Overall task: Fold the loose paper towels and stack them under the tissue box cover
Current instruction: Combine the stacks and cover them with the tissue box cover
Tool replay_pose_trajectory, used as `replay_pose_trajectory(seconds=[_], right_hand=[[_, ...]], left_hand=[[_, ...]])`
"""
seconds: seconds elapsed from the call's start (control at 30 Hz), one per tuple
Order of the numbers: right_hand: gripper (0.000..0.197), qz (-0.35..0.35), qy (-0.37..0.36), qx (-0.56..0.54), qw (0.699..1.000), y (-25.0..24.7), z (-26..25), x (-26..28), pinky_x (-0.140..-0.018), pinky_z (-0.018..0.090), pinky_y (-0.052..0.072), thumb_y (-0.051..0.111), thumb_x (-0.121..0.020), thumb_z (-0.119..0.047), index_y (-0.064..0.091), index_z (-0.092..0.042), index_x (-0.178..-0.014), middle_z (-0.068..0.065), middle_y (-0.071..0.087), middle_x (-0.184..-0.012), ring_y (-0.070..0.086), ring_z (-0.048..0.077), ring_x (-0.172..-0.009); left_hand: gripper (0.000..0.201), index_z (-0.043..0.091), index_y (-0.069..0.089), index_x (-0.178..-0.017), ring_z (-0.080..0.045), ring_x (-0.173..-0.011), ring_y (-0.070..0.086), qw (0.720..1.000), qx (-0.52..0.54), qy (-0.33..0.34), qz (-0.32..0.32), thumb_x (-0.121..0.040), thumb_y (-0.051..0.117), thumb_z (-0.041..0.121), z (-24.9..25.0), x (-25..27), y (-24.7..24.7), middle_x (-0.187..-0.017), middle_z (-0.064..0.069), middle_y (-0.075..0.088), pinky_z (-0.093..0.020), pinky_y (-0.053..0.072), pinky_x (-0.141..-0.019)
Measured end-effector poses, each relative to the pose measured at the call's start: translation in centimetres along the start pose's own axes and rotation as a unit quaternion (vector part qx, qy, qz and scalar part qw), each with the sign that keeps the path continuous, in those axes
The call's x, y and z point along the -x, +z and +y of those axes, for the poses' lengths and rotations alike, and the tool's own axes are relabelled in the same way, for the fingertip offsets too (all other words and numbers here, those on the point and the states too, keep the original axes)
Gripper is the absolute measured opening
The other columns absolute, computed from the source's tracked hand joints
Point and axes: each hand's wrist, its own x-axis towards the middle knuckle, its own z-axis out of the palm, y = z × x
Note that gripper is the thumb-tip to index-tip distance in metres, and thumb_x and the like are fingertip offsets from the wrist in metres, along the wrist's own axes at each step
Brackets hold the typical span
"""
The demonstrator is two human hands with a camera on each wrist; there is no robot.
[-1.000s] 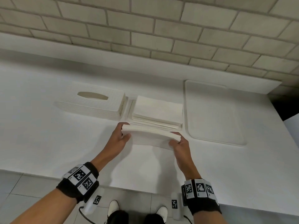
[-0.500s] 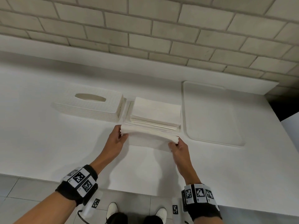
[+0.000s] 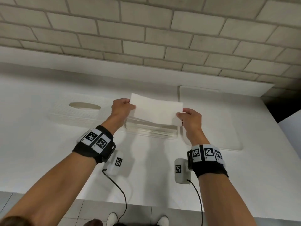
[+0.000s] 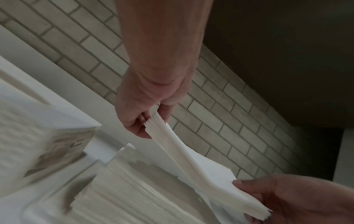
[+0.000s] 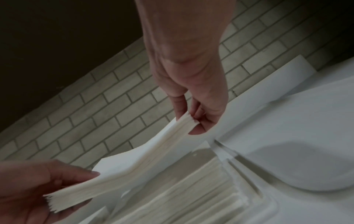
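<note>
A folded bundle of white paper towels (image 3: 156, 108) hangs in the air above the stack of folded towels (image 3: 151, 130) on the counter. My left hand (image 3: 124, 106) pinches the bundle's left end (image 4: 153, 122). My right hand (image 3: 187, 115) pinches its right end (image 5: 188, 122). The bundle sags a little between the hands, as both wrist views show (image 4: 191, 159) (image 5: 134, 166). The white tissue box cover (image 3: 78, 111), with an oval slot on top, lies on the counter just left of the stack.
A white tray-like lid (image 3: 210, 119) lies flat right of the stack. The white counter (image 3: 40, 152) runs to a raised ledge and a brick wall (image 3: 146, 30) behind. Its front edge is near my forearms; shoes and floor tiles show below.
Both hands have lifted the towel bundle from the counter in front of the stack and carried it up and away from me, over the stack. The camera has moved closer.
</note>
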Motion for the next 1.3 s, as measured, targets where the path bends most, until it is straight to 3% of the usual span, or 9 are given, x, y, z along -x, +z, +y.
replay_pose_trajectory(seconds=[0.13,0.27,0.37,0.8,0.87,1.0,1.13,1.23,1.3], right_hand=[[0.035,0.018,0.01,0.032,0.999,0.8,1.1,-1.2,-0.094,0.036,0.052,0.071,-0.081,-0.004,0.066,-0.007,-0.115,0.012,0.069,-0.111,0.066,0.027,-0.103],[0.033,0.019,0.021,0.046,0.999,1.1,1.7,-1.6,-0.083,0.03,0.051,0.07,-0.082,-0.004,0.066,-0.007,-0.115,0.01,0.069,-0.11,0.066,0.025,-0.099],[0.034,0.016,0.03,0.058,0.998,1.3,1.8,-1.7,-0.078,0.028,0.047,0.069,-0.083,-0.005,0.064,-0.007,-0.117,0.01,0.068,-0.109,0.063,0.023,-0.093],[0.027,0.014,0.009,0.17,0.985,2.3,2.8,-1.2,-0.087,0.026,0.047,0.055,-0.093,-0.003,0.067,0.003,-0.116,0.018,0.066,-0.124,0.063,0.031,-0.112],[0.026,0.031,-0.003,0.183,0.983,2.2,2.3,-1.1,-0.091,0.032,0.05,0.055,-0.092,-0.004,0.067,0.006,-0.112,0.022,0.067,-0.121,0.064,0.035,-0.11],[0.028,0.129,-0.097,0.15,0.975,2.7,-0.4,-0.6,-0.096,0.03,0.047,0.057,-0.093,-0.013,0.068,-0.004,-0.117,0.016,0.064,-0.122,0.061,0.031,-0.112],[0.021,0.092,-0.175,0.083,0.977,7.2,-4.3,1.4,-0.078,0.012,0.037,0.057,-0.094,-0.012,0.072,-0.006,-0.106,0.006,0.063,-0.105,0.059,0.02,-0.095],[0.019,0.001,-0.195,0.057,0.979,12.9,-4.8,3.9,-0.087,0.033,0.051,0.058,-0.092,-0.011,0.076,-0.008,-0.098,0.014,0.072,-0.102,0.066,0.03,-0.094],[0.022,-0.078,-0.166,0.079,0.98,16.5,-3.9,5.8,-0.09,0.031,0.05,0.054,-0.094,-0.011,0.075,-0.007,-0.099,0.013,0.072,-0.108,0.064,0.021,-0.095]], left_hand=[[0.015,0.011,0.065,-0.079,-0.02,-0.085,0.059,0.999,-0.023,-0.037,0.02,-0.08,0.068,-0.003,-0.8,-1.3,1.0,-0.091,-0.006,0.064,-0.026,0.045,-0.078],[0.021,0.016,0.063,-0.065,-0.023,-0.083,0.06,0.997,-0.041,-0.054,0.029,-0.078,0.069,0.0,-2.0,-2.2,1.2,-0.083,-0.004,0.065,-0.031,0.048,-0.083],[0.012,0.015,0.071,-0.081,-0.025,-0.095,0.065,0.996,-0.049,-0.062,0.04,-0.078,0.071,0.003,-2.5,-2.6,1.4,-0.097,-0.006,0.07,-0.033,0.052,-0.087],[0.021,0.011,0.05,-0.061,-0.018,-0.059,0.045,0.975,-0.214,-0.041,0.051,-0.08,0.06,0.009,-4.3,-2.7,2.4,-0.064,-0.005,0.05,-0.025,0.029,-0.049],[0.008,0.007,0.064,-0.074,-0.022,-0.071,0.054,0.975,-0.212,-0.042,0.041,-0.081,0.06,0.009,-3.5,-2.6,2.2,-0.076,-0.01,0.061,-0.027,0.036,-0.055],[0.043,0.003,0.058,-0.13,-0.028,-0.121,0.058,0.981,-0.185,0.001,0.054,-0.088,0.059,0.01,-1.0,-2.9,0.1,-0.136,-0.012,0.059,-0.031,0.046,-0.095],[0.04,0.005,0.06,-0.129,-0.023,-0.128,0.053,0.987,-0.109,0.044,0.114,-0.09,0.062,0.008,1.4,-3.9,-4.9,-0.139,-0.008,0.057,-0.022,0.037,-0.103],[0.037,0.009,0.064,-0.126,-0.022,-0.123,0.056,0.982,-0.073,0.033,0.169,-0.09,0.063,0.009,1.6,-5.1,-9.4,-0.133,-0.007,0.062,-0.027,0.041,-0.106],[0.036,0.01,0.065,-0.125,-0.023,-0.123,0.056,0.976,-0.074,0.015,0.206,-0.089,0.062,0.011,0.7,-6.0,-12.9,-0.132,-0.008,0.063,-0.031,0.042,-0.107]])
